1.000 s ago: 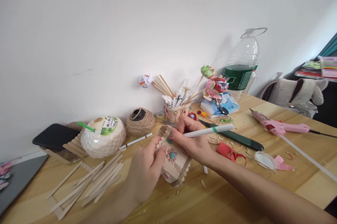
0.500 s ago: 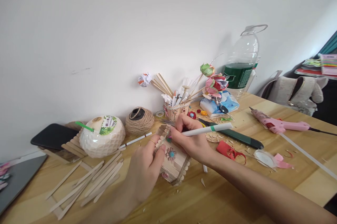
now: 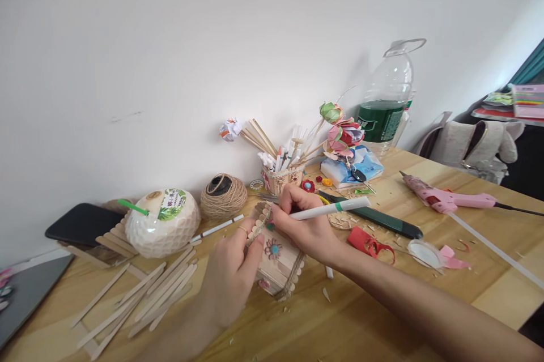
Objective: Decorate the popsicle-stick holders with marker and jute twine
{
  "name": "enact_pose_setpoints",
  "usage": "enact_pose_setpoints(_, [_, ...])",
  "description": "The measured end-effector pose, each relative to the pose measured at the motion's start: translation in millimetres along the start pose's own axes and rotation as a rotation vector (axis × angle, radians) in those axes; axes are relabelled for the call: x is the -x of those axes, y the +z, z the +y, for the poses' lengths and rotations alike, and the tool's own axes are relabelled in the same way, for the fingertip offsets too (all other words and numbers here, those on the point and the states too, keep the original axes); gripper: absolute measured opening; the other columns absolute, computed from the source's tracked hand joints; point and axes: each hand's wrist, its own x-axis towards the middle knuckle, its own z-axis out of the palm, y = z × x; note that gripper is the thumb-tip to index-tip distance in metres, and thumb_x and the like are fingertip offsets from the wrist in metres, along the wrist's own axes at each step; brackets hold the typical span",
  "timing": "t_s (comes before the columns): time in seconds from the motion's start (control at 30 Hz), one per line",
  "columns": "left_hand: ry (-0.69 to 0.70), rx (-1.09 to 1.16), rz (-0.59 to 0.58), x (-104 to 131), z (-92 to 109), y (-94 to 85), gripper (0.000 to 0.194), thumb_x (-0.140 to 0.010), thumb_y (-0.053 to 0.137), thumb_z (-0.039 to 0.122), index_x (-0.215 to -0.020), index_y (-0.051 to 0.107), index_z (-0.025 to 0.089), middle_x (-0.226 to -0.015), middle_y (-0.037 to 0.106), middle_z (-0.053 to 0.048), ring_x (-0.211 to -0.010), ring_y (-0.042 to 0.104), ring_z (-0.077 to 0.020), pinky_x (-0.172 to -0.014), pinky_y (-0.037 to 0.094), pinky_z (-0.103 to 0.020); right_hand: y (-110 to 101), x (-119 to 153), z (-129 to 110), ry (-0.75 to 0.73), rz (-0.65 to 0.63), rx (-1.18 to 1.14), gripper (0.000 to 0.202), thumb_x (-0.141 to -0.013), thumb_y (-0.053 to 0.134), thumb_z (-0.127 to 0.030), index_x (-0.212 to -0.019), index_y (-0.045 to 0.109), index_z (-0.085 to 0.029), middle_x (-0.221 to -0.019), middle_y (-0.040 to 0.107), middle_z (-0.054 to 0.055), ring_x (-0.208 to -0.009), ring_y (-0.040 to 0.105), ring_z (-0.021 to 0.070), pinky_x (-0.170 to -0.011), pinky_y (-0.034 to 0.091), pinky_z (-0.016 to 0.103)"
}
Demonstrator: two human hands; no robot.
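Observation:
A small box of wooden craft sticks, trimmed with twine and scalloped edges, is tilted above the table's middle. A blue-centred flower and a pink one decorate its side. My left hand grips its upper left edge, thumb on the near face. Pinched in my right hand is a white marker with a green band. The marker's tip is hidden behind my fingers, close to the box's upper part. A white marker cap or pen end shows under the box.
Loose craft sticks, a coconut and a twine ball lie leftward. A pen holder stands behind. On the right are a green utility knife, red scraps, a pink glue gun and a large bottle.
The whole view has shifted slightly, with things appearing a little further left. Both hands keep the same grips on the box and the marker.

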Motion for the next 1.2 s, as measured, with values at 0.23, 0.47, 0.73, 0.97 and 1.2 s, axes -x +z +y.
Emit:
enact_pose_setpoints(0.23, [0.010,0.011,-0.002,-0.8,-2.6,0.2,0.024,-0.087,0.036,0.035,-0.089,0.054,0.019,-0.054,0.049,0.004,-0.052,0.046,-0.0174,-0.052,0.029,-0.027,0.3,-0.3,-0.3,0.004,0.004,0.004,0.029,-0.072,0.053,-0.017,-0.055,0.029,-0.021,-0.050,0.032,-0.007,-0.045,0.027,0.0066,-0.042,0.022,0.020])
enact_pose_setpoints(0.47, [-0.008,-0.008,-0.007,0.4,-2.1,0.3,0.024,-0.088,0.035,0.037,-0.089,0.052,0.019,-0.053,0.045,0.005,-0.051,0.045,-0.0172,-0.053,0.029,-0.028,0.3,-0.8,-1.1,-0.010,0.018,0.015,0.029,-0.072,0.052,-0.017,-0.055,0.029,-0.021,-0.050,0.031,-0.007,-0.046,0.026,0.0066,-0.042,0.022,0.020])
enact_pose_setpoints(0.73, [0.003,-0.002,0.018,0.0,-2.6,1.0,0.021,-0.086,0.036,0.036,-0.082,0.051,0.021,-0.054,0.046,0.005,-0.052,0.045,-0.0168,-0.051,0.030,-0.026,1.1,1.0,-1.2,0.036,0.019,-0.041,0.028,-0.071,0.052,-0.017,-0.056,0.028,-0.022,-0.047,0.030,-0.008,-0.044,0.025,0.0064,-0.041,0.020,0.020])
enact_pose_setpoints(0.97, [-0.003,-0.008,0.008,-0.2,-4.3,1.6,0.024,-0.087,0.036,0.037,-0.088,0.053,0.019,-0.054,0.048,0.004,-0.052,0.046,-0.0171,-0.052,0.031,-0.027,-0.2,0.1,0.6,0.006,0.018,-0.010,0.027,-0.069,0.051,-0.015,-0.055,0.028,-0.021,-0.050,0.031,-0.008,-0.044,0.026,0.0061,-0.041,0.021,0.020])
enact_pose_setpoints(1.2, [-0.009,-0.002,0.005,-0.2,-2.5,1.2,0.026,-0.087,0.036,0.036,-0.091,0.053,0.018,-0.055,0.047,0.004,-0.052,0.046,-0.0173,-0.052,0.031,-0.027,-0.1,0.2,1.0,-0.017,0.014,0.021,0.026,-0.068,0.050,-0.013,-0.055,0.028,-0.021,-0.050,0.031,-0.008,-0.045,0.026,0.0064,-0.042,0.021,0.020])
